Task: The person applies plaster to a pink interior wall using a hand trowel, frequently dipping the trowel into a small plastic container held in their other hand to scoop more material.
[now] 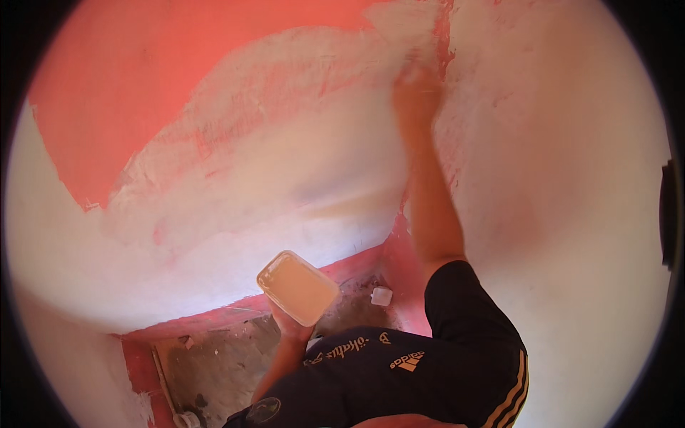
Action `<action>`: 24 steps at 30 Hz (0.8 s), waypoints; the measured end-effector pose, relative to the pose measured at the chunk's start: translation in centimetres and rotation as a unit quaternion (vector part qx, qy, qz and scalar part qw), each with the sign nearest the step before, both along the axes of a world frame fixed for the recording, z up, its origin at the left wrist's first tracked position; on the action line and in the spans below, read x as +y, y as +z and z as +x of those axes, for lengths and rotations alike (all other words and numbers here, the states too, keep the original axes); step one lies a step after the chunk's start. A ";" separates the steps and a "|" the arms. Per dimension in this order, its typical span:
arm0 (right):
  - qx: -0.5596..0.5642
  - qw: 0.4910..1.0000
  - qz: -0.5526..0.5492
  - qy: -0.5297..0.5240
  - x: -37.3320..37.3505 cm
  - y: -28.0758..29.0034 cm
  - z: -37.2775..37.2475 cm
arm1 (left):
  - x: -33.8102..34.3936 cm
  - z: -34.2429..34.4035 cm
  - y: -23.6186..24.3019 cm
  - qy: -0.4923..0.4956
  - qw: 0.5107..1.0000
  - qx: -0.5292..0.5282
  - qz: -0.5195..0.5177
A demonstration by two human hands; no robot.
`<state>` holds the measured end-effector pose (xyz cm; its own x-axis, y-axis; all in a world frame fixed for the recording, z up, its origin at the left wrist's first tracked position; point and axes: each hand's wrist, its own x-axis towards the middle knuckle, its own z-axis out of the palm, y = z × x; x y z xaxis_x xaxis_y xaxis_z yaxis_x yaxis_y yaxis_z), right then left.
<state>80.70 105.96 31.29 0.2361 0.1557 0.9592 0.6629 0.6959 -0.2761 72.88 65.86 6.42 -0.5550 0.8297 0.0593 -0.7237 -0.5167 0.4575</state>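
Note:
My left hand (287,324) grips a rectangular plastic tub (312,269) from below, its fingers partly hidden underneath. The tub is tilted toward me and holds a smooth cream-coloured paste or paint. My right arm reaches far up to the wall corner, where my right hand (418,87) is closed and smeared by motion. Whatever it holds is too blurred to name. Beside it, the facing wall (285,143) carries a streaky pale coat over red paint (135,78), which still shows bare at the upper left.
A pale wall (556,157) stands close on my right. Along the wall foot runs a red band (232,312). The dirty floor (228,371) has scattered bits, a small white container (381,296) near the corner and a thin pole (163,374) at the lower left.

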 end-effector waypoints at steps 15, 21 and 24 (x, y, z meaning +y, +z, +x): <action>-0.015 0.987 -0.159 0.027 -2.1 -3.8 0.9 | 0.5 -0.3 -0.6 0.043 0.998 -0.039 -0.035; -0.220 0.921 -0.036 0.320 -22.7 -3.6 -15.7 | -3.0 -6.2 0.0 0.049 0.996 -0.045 -0.051; -0.091 0.915 0.044 0.391 -22.1 -3.4 -16.8 | -6.1 -10.4 0.8 0.044 0.996 -0.066 -0.032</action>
